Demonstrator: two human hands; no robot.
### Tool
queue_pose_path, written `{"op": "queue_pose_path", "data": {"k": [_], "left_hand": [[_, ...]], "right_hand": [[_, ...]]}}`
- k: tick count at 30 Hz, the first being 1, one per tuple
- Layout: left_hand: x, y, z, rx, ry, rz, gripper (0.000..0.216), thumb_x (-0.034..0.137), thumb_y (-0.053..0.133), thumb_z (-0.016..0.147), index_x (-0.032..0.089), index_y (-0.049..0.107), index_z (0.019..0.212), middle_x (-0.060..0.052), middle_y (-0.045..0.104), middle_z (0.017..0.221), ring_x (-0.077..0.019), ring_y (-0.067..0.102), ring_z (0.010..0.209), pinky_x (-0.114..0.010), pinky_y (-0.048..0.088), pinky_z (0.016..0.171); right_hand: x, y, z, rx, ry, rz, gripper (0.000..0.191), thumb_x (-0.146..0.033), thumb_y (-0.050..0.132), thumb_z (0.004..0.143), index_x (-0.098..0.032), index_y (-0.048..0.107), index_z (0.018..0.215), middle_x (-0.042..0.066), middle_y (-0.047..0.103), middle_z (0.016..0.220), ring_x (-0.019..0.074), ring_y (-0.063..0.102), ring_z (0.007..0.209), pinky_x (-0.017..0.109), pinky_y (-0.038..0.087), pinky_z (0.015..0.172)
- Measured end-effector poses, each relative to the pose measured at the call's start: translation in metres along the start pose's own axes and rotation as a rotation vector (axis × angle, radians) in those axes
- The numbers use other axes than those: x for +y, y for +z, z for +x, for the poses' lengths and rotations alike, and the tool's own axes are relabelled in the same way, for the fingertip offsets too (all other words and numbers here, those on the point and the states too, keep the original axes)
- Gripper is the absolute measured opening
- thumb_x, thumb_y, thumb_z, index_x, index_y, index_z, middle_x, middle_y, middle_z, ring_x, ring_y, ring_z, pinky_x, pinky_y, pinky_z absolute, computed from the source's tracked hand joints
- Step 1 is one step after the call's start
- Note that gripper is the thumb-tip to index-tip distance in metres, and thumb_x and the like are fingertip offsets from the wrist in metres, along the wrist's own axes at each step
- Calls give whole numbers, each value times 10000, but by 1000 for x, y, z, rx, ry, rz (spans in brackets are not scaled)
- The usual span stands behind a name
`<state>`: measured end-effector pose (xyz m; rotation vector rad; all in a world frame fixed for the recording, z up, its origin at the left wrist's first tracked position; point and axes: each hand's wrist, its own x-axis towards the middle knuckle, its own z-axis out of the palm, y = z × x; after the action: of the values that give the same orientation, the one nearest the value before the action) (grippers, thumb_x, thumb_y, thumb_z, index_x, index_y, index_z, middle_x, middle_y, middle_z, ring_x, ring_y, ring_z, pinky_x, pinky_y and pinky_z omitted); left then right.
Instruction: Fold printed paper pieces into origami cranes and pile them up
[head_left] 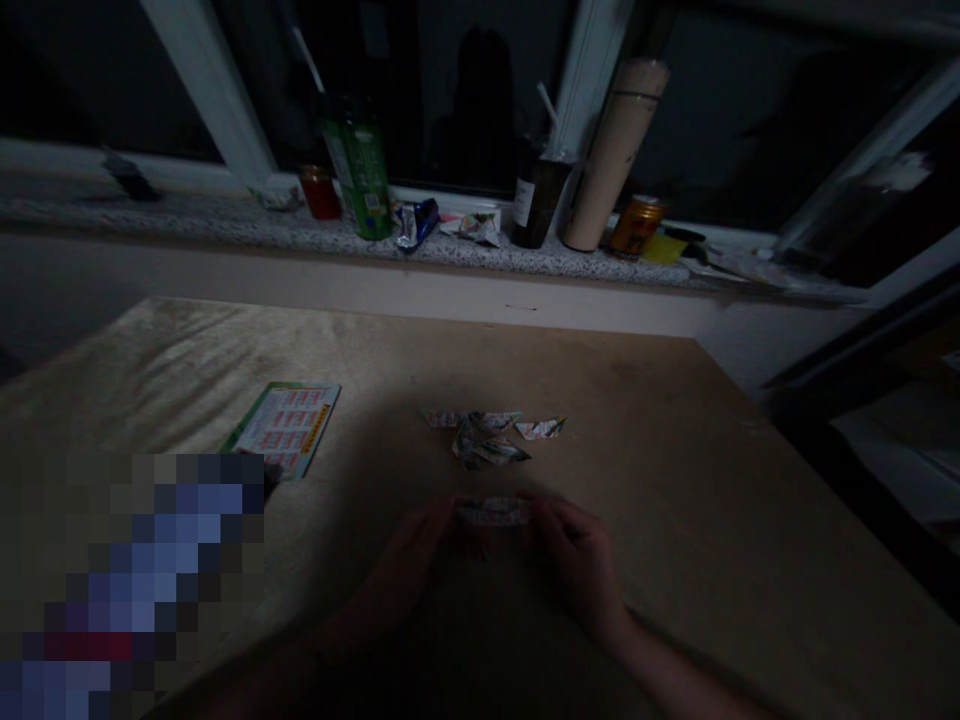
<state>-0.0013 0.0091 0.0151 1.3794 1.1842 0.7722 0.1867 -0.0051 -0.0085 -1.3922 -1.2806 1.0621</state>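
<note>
Both my hands meet near the front middle of a tan table [675, 450] in dim light. My left hand [409, 565] and my right hand [577, 565] each pinch one end of a small folded piece of printed paper [493, 512], held low over the table. Just beyond it lies a little heap of several similar folded paper pieces [487, 437]. A printed sheet with a green border [289, 425] lies flat to the left.
A stone window sill [187, 215] runs behind the table, with a green bottle [366, 175], a red cup [320, 192], a dark bottle [536, 200], a tall beige flask [615, 150] and a gold can [635, 225]. A blurred patch covers the lower left.
</note>
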Motion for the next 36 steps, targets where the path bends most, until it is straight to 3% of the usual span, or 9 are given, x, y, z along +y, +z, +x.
{"op": "queue_pose_path", "data": {"k": [5, 11, 15, 20, 25, 36], "left_hand": [[-9, -3, 1, 41, -75, -7, 494, 454, 312, 888, 185, 694, 726, -30, 701, 766, -216, 621, 784, -292, 438, 804], [-8, -3, 1, 42, -52, -96, 362, 421, 400, 870, 197, 648, 1008, -27, 684, 972, -221, 588, 956, -306, 413, 886], [-5, -2, 1, -9, 1, -128, 308, 375, 434, 869, 195, 613, 1044, -30, 650, 1062, -216, 558, 1022, -307, 402, 909], [-2, -1, 1, -1, -13, -76, 296, 367, 421, 884, 206, 605, 1050, -23, 643, 1059, -206, 566, 994, -294, 411, 885], [-2, 1, 2, -67, -82, -125, 332, 377, 353, 917, 190, 573, 1083, 3, 662, 721, -170, 610, 667, -258, 463, 669], [-4, 0, 2, -61, -55, -125, 304, 369, 380, 911, 203, 577, 1073, 5, 671, 760, -164, 608, 695, -243, 449, 673]], "right_hand": [[-2, 0, -2, -27, -17, 40, 422, -470, 440, 867, -151, 716, 891, 71, 696, 778, 190, 611, 696, 264, 458, 650], [-3, -2, -3, -140, -21, 83, 395, -450, 441, 880, -166, 702, 969, 89, 696, 987, 224, 627, 886, 299, 470, 769], [-3, -3, -2, -175, -26, 92, 326, -405, 506, 857, -214, 651, 1078, 69, 661, 1095, 226, 602, 990, 334, 449, 856], [-6, -2, -1, -173, -45, 90, 278, -375, 549, 824, -239, 661, 1040, 59, 669, 1064, 225, 608, 961, 339, 469, 820], [-6, 0, 2, -166, -14, 78, 266, -360, 542, 825, -204, 663, 1004, 46, 688, 878, 187, 622, 774, 270, 484, 665], [-8, 0, 3, -184, 16, 123, 288, -388, 534, 824, -195, 664, 993, 50, 683, 868, 193, 618, 780, 277, 478, 680]]}}
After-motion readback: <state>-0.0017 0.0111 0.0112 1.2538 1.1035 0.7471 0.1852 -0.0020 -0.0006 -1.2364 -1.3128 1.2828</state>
